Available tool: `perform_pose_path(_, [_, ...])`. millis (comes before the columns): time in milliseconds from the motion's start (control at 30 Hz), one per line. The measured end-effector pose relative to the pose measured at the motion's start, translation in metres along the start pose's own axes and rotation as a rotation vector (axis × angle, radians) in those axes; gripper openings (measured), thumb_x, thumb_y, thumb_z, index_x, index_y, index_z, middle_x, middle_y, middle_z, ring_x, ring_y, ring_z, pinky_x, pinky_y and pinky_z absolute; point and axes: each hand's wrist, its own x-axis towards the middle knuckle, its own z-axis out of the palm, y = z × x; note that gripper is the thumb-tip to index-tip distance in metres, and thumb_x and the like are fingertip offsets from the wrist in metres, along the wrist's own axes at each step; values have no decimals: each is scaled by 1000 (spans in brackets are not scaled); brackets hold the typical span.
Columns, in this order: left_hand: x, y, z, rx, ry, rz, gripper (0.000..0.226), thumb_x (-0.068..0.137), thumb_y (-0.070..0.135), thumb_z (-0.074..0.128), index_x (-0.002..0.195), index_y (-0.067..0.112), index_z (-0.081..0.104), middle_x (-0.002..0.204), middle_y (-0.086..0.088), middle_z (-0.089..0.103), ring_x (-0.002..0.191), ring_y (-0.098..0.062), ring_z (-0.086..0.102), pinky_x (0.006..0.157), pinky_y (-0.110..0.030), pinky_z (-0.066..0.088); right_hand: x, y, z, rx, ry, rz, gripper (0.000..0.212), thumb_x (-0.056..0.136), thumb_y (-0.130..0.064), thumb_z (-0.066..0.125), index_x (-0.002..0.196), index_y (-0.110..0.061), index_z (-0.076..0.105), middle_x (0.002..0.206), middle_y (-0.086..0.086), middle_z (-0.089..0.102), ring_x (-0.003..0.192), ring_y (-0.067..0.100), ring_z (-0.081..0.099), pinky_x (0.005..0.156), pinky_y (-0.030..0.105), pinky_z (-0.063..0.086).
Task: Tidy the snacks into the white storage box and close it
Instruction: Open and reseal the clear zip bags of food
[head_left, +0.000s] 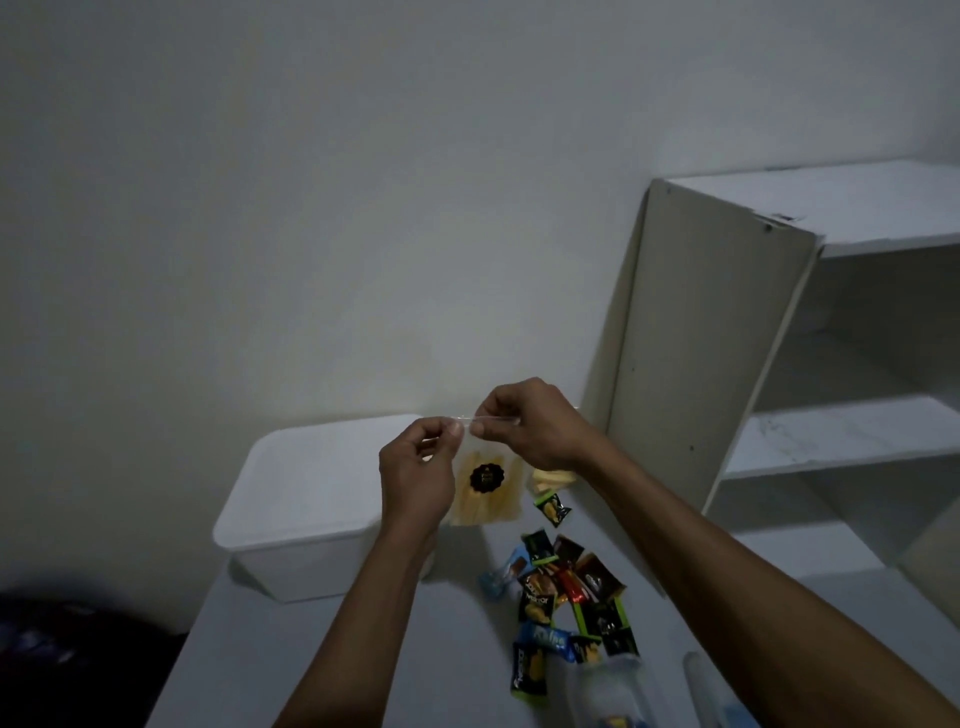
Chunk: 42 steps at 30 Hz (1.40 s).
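A clear bag of yellow snack sticks with a round black label hangs in the air over the right end of the white storage box. My left hand and my right hand both pinch the bag's top edge, thumbs close together. The box stands on the white table with its lid on. Several small snack packets, black, green, blue and red, lie in a loose pile on the table right of the box. A second bag of yellow sticks lies behind my right wrist.
A white shelf unit stands at the right, its side panel close to the snack pile. A clear plastic container sits at the table's near edge. A dark shape fills the lower left beside the table.
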Motion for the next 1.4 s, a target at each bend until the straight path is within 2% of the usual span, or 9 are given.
perform_pose_path(133, [0, 3, 4, -7, 20, -3, 10, 88, 20, 70, 80, 24, 72, 85, 6, 72, 80, -9, 63, 71, -21, 47, 6, -1, 2, -39, -13, -24, 12, 91, -30, 68, 91, -19, 72, 88, -2, 72, 84, 12, 68, 79, 33, 57])
perform_pose_path(300, [-2, 8, 0, -16, -3, 10, 9, 88, 20, 70, 81, 24, 73, 84, 8, 73, 76, -3, 63, 70, -18, 47, 8, -5, 3, -76, -21, -55, 11, 94, -29, 63, 87, -21, 67, 87, -2, 70, 83, 13, 64, 77, 34, 55])
perform_pose_path(533, [-3, 11, -5, -34, 28, -16, 10, 89, 17, 70, 80, 22, 71, 83, 7, 71, 78, -7, 61, 71, -18, 46, 7, -9, 0, -52, -40, -46, 9, 92, -31, 66, 85, -26, 66, 83, -11, 66, 80, 4, 63, 71, 24, 48])
perform_pose_path(667, [-5, 13, -2, -32, 15, -31, 8, 89, 18, 69, 82, 20, 71, 84, 7, 70, 78, -6, 61, 69, -16, 45, 5, -9, -1, -67, -19, -16, 10, 92, -31, 66, 84, -25, 65, 83, -11, 66, 81, 8, 66, 74, 29, 53])
perform_pose_path(833, [-6, 13, -5, -55, 32, -52, 5, 89, 19, 69, 86, 19, 71, 87, 6, 70, 80, -8, 61, 69, -17, 45, -3, -5, -10, 4, -39, -4, 10, 91, -26, 68, 93, -17, 70, 89, -12, 66, 80, -6, 58, 65, 10, 38])
perform_pose_path(967, [-6, 14, -5, -49, 22, -41, 4, 90, 18, 68, 86, 19, 71, 88, 6, 70, 81, -7, 62, 70, -16, 45, -8, -2, -10, 23, 0, 1, 10, 91, -26, 68, 90, -17, 71, 92, -8, 69, 88, 4, 61, 69, 13, 41])
perform_pose_path(1067, [-8, 13, -4, -51, 24, -47, 5, 90, 18, 68, 85, 19, 70, 86, 7, 69, 79, -7, 61, 68, -17, 45, -8, 1, -9, 75, -18, 36, 7, 89, -27, 71, 85, -21, 71, 90, -6, 72, 87, 8, 65, 74, 22, 48])
perform_pose_path(1200, [-7, 11, -7, -61, 28, -56, 4, 89, 19, 69, 87, 17, 71, 88, 6, 69, 82, -8, 61, 72, -20, 45, -9, 4, -13, 140, 2, 70, 7, 88, -23, 72, 88, -16, 73, 86, -6, 71, 84, 8, 67, 74, 24, 50])
perform_pose_path(1400, [-5, 11, -8, -83, 48, -76, 4, 89, 19, 69, 85, 20, 71, 89, 6, 70, 85, -10, 63, 76, -24, 47, -10, 6, -12, 255, 23, 101, 8, 85, -19, 76, 86, -12, 73, 80, -9, 71, 73, -3, 66, 65, 14, 49])
